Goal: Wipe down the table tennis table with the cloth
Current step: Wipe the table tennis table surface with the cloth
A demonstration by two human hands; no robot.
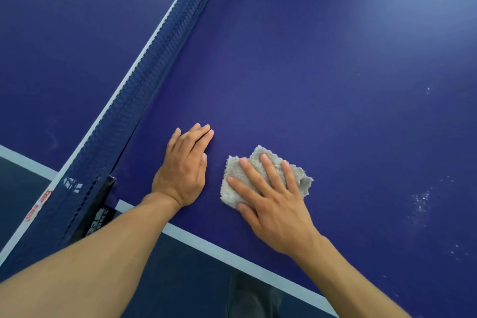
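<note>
The right hand (271,201) lies flat on a grey fluffy cloth (254,155), fingers straight and spread, pressing it onto the blue bench (322,90). It presses the cloth rather than gripping it. Just to its left, the left hand (184,165) rests palm down on the bare surface, fingers straight and together, holding nothing. The cloth sits near the white edge line (206,242) on the person's side of the bench. Left of the hands the net (144,90) runs diagonally across (its black clamp (103,204) sits at the bench edge). Well to the right, pale dusty specks (420,201) mark the surface.
</note>
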